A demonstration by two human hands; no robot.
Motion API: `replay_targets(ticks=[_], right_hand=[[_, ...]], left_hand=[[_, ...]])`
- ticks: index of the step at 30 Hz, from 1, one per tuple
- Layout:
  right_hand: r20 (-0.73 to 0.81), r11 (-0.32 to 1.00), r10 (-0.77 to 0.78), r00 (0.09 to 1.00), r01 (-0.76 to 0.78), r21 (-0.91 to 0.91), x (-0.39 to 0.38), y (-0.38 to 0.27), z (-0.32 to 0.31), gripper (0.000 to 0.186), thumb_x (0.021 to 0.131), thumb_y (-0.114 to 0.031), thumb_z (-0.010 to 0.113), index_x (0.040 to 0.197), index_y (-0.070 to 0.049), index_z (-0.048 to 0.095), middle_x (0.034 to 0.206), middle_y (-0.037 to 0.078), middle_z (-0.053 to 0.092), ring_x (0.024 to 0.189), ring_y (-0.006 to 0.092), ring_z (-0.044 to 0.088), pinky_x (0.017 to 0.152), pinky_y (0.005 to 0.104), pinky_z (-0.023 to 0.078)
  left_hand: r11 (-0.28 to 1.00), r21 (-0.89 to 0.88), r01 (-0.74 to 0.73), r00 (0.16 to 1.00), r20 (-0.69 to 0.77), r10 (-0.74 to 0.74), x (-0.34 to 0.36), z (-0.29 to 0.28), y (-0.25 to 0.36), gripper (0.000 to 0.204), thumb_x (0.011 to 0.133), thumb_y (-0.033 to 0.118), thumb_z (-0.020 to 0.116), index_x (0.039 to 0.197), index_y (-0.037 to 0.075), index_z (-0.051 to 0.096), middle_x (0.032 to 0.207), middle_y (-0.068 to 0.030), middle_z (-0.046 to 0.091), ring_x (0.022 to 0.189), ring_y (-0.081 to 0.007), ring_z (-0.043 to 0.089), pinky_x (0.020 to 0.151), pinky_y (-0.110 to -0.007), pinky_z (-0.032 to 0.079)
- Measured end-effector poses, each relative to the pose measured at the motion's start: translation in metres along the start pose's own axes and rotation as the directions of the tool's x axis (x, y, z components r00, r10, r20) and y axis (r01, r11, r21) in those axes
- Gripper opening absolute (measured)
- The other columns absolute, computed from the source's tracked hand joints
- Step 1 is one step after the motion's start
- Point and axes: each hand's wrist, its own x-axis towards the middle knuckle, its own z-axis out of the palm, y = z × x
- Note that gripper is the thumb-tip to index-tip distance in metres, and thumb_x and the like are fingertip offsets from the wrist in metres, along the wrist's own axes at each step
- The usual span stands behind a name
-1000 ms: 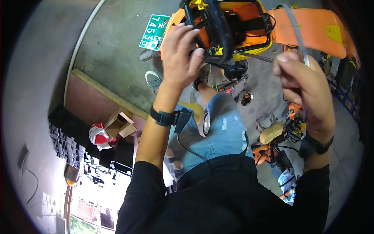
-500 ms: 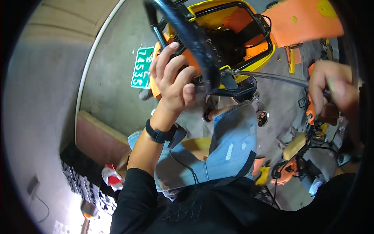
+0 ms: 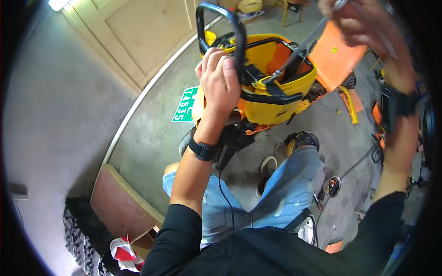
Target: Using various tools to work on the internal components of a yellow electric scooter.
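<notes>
Touching, left side: black looped rail [image 3: 241, 43] at the left edge of the yellow body [image 3: 271, 112] is met by the left hand [image 3: 218, 85]; fingers are bent, closure around it cannot be told.
Right side: T-handled wrench [image 3: 301, 47] is grasped by its crossbar in the clenched, blurred fingers of the right hand [image 3: 357, 30].
Wrench foot: set at the body's near rim; seat too small to tell.
Slip risk: if the slanted shaft is levered sideways, its foot could be thrown off and the rim scraped.
Materials: rail, glossy bent tube; wrench, slim bare metal; body, smooth, hollow, apparently plastic; orange panel [image 3: 335, 60], broad, flat, by the body's right edge.
</notes>
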Motion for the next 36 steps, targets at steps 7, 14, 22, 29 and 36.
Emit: replay_targets(ticks=[7, 14, 22, 29, 36], right_hand=[[-0.359, 0.779, -0.594, 0.720, 0.405, -0.479, 0.024, 0.004, -0.025, 0.037, 0.084, -0.039, 0.065, 0.095, -0.004, 0.070, 0.066, 0.003, 0.055, 0.053, 0.0134, 0.050, 0.052, 0.0308, 0.041], [-0.732, 0.807, -0.467, 0.497, 0.578, -0.122, 0.059, 0.015, -0.017, 0.037, 0.076, -0.012, 0.049, 0.098, 0.015, 0.058, 0.094, 0.027, 0.064, 0.087, 0.0350, 0.063, 0.073, 0.0404, 0.048], [-0.530, 0.393, -0.837, 0.139, 0.825, -0.405, 0.084, 0.035, -0.012, 0.022, 0.088, -0.011, 0.050, 0.097, -0.001, 0.068, 0.120, 0.016, 0.062, 0.125, 0.0303, 0.052, 0.104, 0.0376, 0.037], [-0.153, 0.026, -0.975, -0.162, 0.599, -0.800, 0.081, 0.031, -0.022, 0.045, 0.105, -0.031, 0.031, 0.080, -0.004, 0.058, 0.087, 0.013, 0.063, 0.098, 0.0336, 0.060, 0.101, 0.0517, 0.038], [-0.220, 0.239, -0.957, -0.191, -0.088, -0.967, 0.088, 0.015, -0.030, 0.056, 0.100, -0.045, 0.040, 0.064, -0.010, 0.064, 0.058, 0.011, 0.063, 0.057, 0.0323, 0.063, 0.058, 0.0446, 0.051]], left_hand=[[0.999, 0.031, 0.030, 0.981, 0.190, -0.035, 0.005, -0.019, 0.003, 0.032, 0.099, 0.018, 0.036, 0.096, -0.003, 0.060, 0.110, -0.0198, 0.059, 0.120, -0.0371, 0.050, 0.100, -0.047, 0.036], [0.998, 0.066, 0.009, 0.994, 0.106, -0.016, -0.004, -0.002, 0.000, 0.037, 0.099, 0.016, 0.031, 0.096, -0.007, 0.060, 0.117, -0.0278, 0.058, 0.122, -0.0423, 0.049, 0.105, -0.046, 0.038], [0.987, -0.004, 0.159, 0.977, 0.145, -0.157, -0.002, -0.005, 0.017, 0.043, 0.102, 0.018, 0.026, 0.103, -0.006, 0.061, 0.121, -0.0223, 0.057, 0.122, -0.0379, 0.048, 0.106, -0.043, 0.036], [0.979, -0.033, 0.200, 0.977, 0.079, -0.197, -0.008, 0.004, 0.012, 0.044, 0.103, 0.019, 0.025, 0.104, -0.006, 0.062, 0.122, -0.0215, 0.057, 0.127, -0.0385, 0.046, 0.108, -0.043, 0.033], [0.999, 0.037, -0.006, 0.998, 0.063, 0.004, -0.009, 0.001, 0.002, 0.042, 0.102, 0.023, 0.029, 0.100, 0.000, 0.064, 0.116, -0.0181, 0.060, 0.127, -0.0378, 0.048, 0.105, -0.047, 0.032]])
